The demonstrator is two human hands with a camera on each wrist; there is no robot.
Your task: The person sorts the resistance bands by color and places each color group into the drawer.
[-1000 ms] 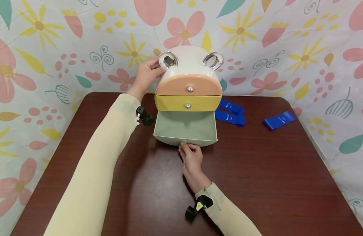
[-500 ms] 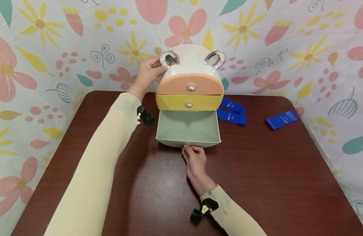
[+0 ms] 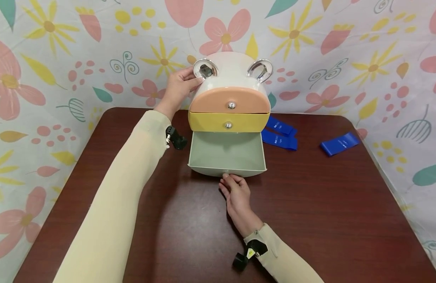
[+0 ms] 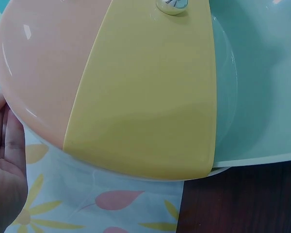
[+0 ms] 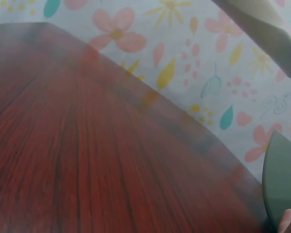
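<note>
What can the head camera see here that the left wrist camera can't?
Only the head view shows the whole scene: the right hand at the front edge of the pulled-out green drawer, the two shiny ear-like loops on top of the drawer box, three blue bands on the brown table, and both sleeves. Only the left wrist view shows, close up, the palm of the left hand beside the box's rim. Both show the orange drawer front, the yellow drawer front, the green drawer and the flowered cloth.
</note>
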